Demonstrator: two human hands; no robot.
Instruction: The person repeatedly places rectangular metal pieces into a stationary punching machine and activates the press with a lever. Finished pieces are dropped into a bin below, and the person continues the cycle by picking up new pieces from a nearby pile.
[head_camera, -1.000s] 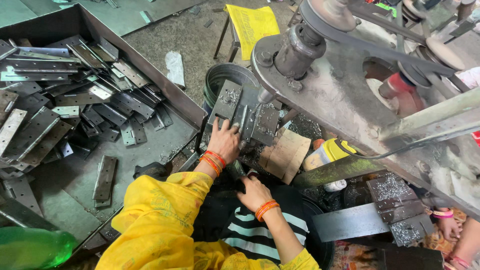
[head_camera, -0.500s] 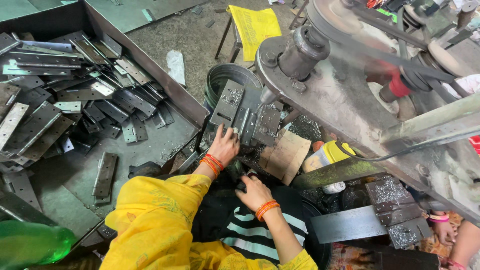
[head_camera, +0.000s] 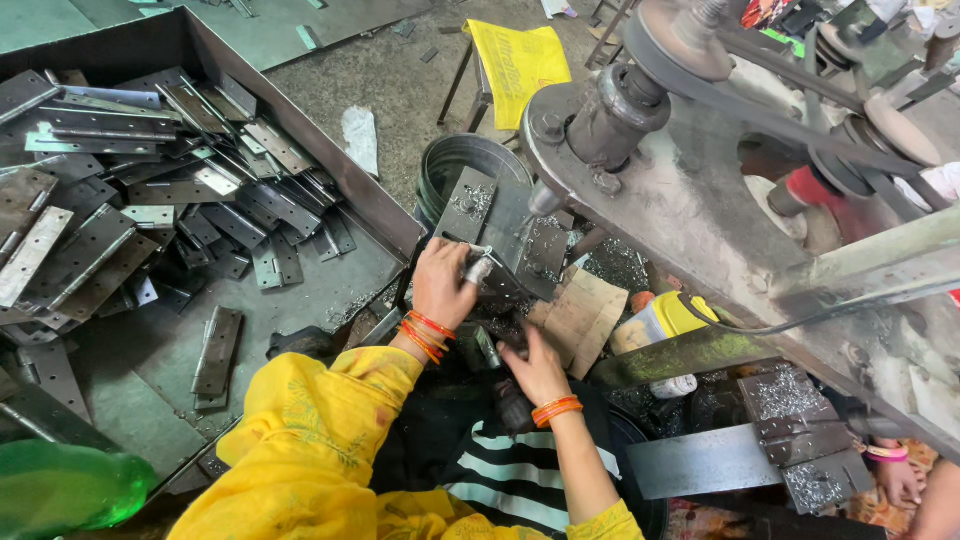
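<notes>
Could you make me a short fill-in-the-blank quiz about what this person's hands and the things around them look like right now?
1. Both wrists wear bangles of the colour ____.
2. The left hand rests on a grey metal ____ under the machine.
3. The big tray to the left holds a heap of metal ____.
4. The person's sleeve is ____ in colour.

Missing words: orange; plate; hinges; yellow
</notes>
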